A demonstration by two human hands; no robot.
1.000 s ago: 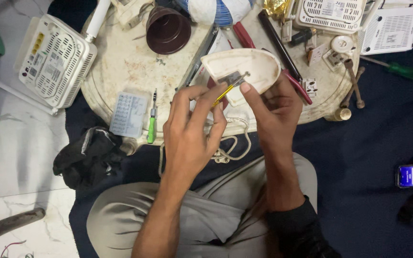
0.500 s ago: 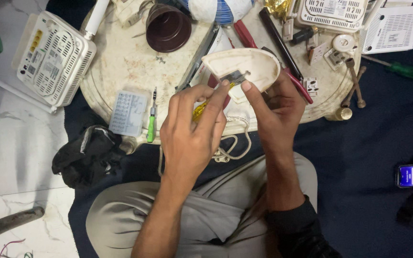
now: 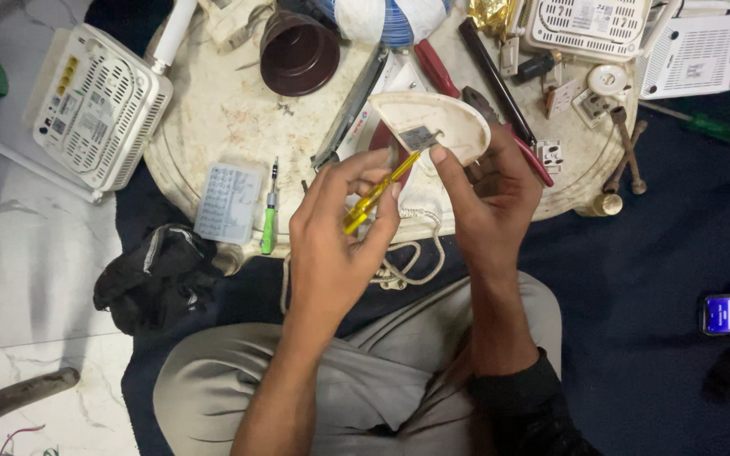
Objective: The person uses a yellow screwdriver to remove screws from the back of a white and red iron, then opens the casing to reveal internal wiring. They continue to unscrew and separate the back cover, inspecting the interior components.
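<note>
The left hand [image 3: 335, 232] is closed around a yellow-handled screwdriver [image 3: 375, 196], its tip reaching a small metal plate [image 3: 420, 137] inside a white plastic housing [image 3: 433, 127]. The right hand [image 3: 487, 190] grips that housing from below, thumb pressed beside the plate, holding it tilted above the round worktop [image 3: 213, 118]. The housing is open and the plate sits seated in it, so the fastening appears to be mid-work rather than finished; whether a screw is in place cannot be told. A white cord [image 3: 407, 253] hangs just below both hands. Left of the left hand lies a green screwdriver [image 3: 269, 224]; beyond it, a white router [image 3: 99, 105]; above, a brown cup [image 3: 299, 52].
</note>
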